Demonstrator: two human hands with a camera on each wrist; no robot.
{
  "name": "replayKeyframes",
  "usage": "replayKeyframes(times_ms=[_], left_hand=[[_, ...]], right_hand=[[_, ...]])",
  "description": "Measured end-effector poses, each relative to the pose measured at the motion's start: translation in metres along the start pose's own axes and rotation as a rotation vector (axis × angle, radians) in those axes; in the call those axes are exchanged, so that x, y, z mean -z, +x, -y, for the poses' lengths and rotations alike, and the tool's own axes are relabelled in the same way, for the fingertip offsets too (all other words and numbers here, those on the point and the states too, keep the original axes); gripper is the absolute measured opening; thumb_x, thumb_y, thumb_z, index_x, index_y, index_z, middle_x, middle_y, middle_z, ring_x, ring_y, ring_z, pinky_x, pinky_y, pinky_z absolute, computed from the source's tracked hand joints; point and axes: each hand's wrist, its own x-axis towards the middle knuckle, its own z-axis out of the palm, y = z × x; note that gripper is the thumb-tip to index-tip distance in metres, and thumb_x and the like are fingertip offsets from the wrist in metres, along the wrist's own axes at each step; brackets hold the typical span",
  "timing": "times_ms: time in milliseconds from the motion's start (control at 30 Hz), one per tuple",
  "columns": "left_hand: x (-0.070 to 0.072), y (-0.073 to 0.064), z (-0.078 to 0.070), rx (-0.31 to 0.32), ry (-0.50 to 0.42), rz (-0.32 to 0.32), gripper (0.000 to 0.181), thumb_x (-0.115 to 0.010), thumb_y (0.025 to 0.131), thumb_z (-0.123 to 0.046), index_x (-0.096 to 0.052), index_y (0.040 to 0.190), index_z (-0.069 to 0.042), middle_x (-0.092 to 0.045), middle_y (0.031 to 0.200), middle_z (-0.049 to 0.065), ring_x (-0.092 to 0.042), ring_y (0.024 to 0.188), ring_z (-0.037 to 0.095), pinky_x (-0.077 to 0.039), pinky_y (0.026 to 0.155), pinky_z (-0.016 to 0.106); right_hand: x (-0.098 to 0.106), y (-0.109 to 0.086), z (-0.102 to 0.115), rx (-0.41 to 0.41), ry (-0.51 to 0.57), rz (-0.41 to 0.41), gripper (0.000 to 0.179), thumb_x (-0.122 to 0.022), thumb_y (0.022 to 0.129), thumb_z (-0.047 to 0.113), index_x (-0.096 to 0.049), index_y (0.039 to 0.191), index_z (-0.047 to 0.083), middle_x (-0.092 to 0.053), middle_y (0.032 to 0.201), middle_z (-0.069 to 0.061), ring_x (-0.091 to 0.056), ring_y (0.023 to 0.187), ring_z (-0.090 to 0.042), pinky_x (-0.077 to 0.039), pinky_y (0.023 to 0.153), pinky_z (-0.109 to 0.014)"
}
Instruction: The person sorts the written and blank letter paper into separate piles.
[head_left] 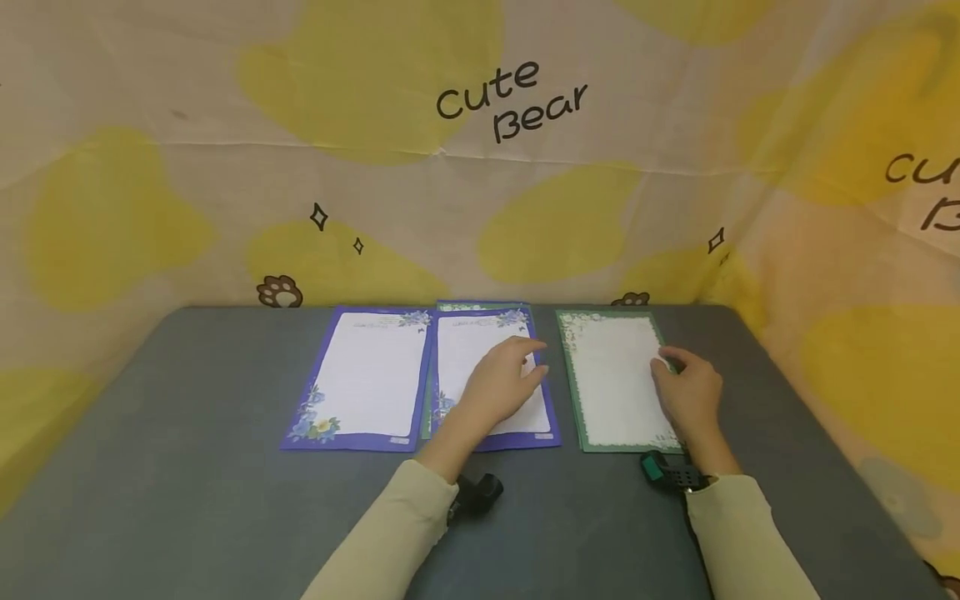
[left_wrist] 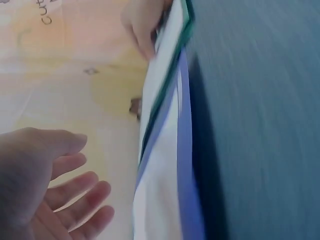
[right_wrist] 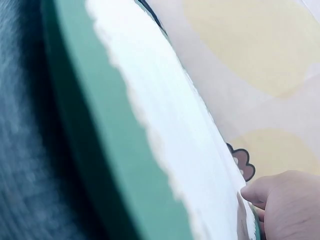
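My left hand (head_left: 501, 377) hovers over the middle purple-bordered sheet of paper (head_left: 472, 342), its fingers loosely spread and holding nothing. In the left wrist view its thumb and fingers (left_wrist: 92, 200) stand apart from the paper. My right hand (head_left: 688, 392) pinches the right edge of a stack of green-bordered paper (head_left: 615, 383), thumb on top. The right wrist view shows that thumb on the white part near the edge, with the other fingers mostly hidden. Flowers decorate the borders of all the sheets.
Left of the middle sheet lies another purple-bordered sheet (head_left: 375, 375). Green-edged paper (head_left: 426, 408) peeks out from under the middle one. The grey table (head_left: 187, 433) meets a patterned cloth (head_left: 375, 167) at the back. A wrist camera (head_left: 480, 494) sits on the left wrist.
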Motion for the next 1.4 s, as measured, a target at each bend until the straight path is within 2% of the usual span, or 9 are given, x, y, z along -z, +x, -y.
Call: replayKeyframes(times_ms=[67,233,433,833,1000,1067,1133,1267,1400], left_hand=[[0.010,-0.005,0.012,-0.008,0.030,-0.011,0.040,-0.066,0.098,-0.029,-0.065,0.135,-0.013,-0.062,0.143,0.007,-0.061,0.130,0.027,-0.049,0.110,0.044],[0.031,-0.017,0.048,-0.005,0.082,-0.057,0.049,-0.073,0.092,-0.036,-0.066,0.133,-0.012,-0.062,0.143,0.009,-0.054,0.137,0.032,-0.042,0.117,0.051],[0.036,-0.029,0.080,0.059,0.122,-0.030,0.063,-0.076,0.088,-0.046,-0.061,0.140,-0.013,-0.053,0.152,0.010,-0.045,0.145,0.033,-0.033,0.122,0.053],[0.038,-0.032,0.107,0.003,0.300,-0.016,0.075,-0.069,0.088,-0.058,-0.059,0.141,-0.005,-0.051,0.154,0.014,-0.041,0.147,0.037,-0.030,0.123,0.055],[0.039,-0.029,0.112,-0.012,0.295,-0.023,0.074,-0.069,0.088,-0.059,-0.060,0.140,-0.007,-0.053,0.152,0.012,-0.042,0.147,0.036,-0.029,0.124,0.054],[0.040,-0.029,0.113,-0.016,0.300,-0.020,0.073,-0.069,0.088,-0.059,-0.061,0.140,-0.008,-0.054,0.152,0.012,-0.041,0.148,0.036,-0.029,0.124,0.054],[0.041,-0.029,0.113,-0.021,0.312,-0.019,0.073,-0.069,0.088,-0.059,-0.061,0.139,-0.008,-0.055,0.151,0.012,-0.042,0.147,0.036,-0.028,0.125,0.054],[0.041,-0.030,0.112,-0.032,0.323,-0.020,0.071,-0.070,0.088,-0.059,-0.063,0.138,-0.009,-0.057,0.148,0.011,-0.044,0.146,0.036,-0.029,0.124,0.054],[0.041,-0.031,0.111,-0.051,0.330,-0.030,0.068,-0.071,0.087,-0.058,-0.065,0.136,-0.012,-0.061,0.145,0.009,-0.048,0.143,0.034,-0.034,0.122,0.053]], right_hand=[[0.001,0.000,-0.001,-0.007,-0.008,0.003,0.033,-0.062,0.097,0.020,-0.071,0.122,0.000,-0.071,0.117,-0.026,-0.063,0.108,-0.042,-0.048,0.091,-0.057],[0.002,0.001,-0.002,-0.014,-0.017,0.000,0.033,-0.062,0.097,0.019,-0.071,0.122,0.000,-0.072,0.118,-0.024,-0.063,0.107,-0.040,-0.048,0.090,-0.053],[0.001,0.003,-0.005,0.015,-0.038,0.007,0.033,-0.063,0.097,0.020,-0.072,0.120,0.000,-0.072,0.116,-0.025,-0.064,0.104,-0.038,-0.048,0.088,-0.053],[0.003,0.003,-0.002,0.085,-0.072,-0.019,0.031,-0.066,0.094,0.017,-0.072,0.119,-0.001,-0.072,0.113,-0.028,-0.065,0.102,-0.042,-0.049,0.085,-0.057],[0.002,0.000,0.012,0.178,-0.114,-0.102,0.035,-0.064,0.096,0.023,-0.070,0.121,-0.001,-0.070,0.117,-0.027,-0.061,0.107,-0.048,-0.045,0.093,-0.063],[-0.004,-0.001,0.021,0.253,-0.118,-0.123,0.038,-0.065,0.096,0.025,-0.069,0.123,-0.001,-0.070,0.119,-0.027,-0.060,0.108,-0.050,-0.043,0.094,-0.064],[-0.016,-0.006,0.031,0.339,-0.080,-0.088,0.040,-0.068,0.095,0.025,-0.067,0.126,-0.001,-0.071,0.118,-0.027,-0.061,0.106,-0.048,-0.044,0.094,-0.061],[-0.043,-0.026,0.059,0.547,-0.064,0.100,0.044,-0.074,0.091,0.028,-0.068,0.126,0.002,-0.073,0.117,-0.021,-0.068,0.105,-0.040,-0.052,0.093,-0.056],[-0.063,-0.048,0.085,0.586,-0.152,0.234,0.050,-0.073,0.091,0.038,-0.068,0.128,0.004,-0.073,0.121,-0.017,-0.069,0.111,-0.037,-0.054,0.097,-0.054]])
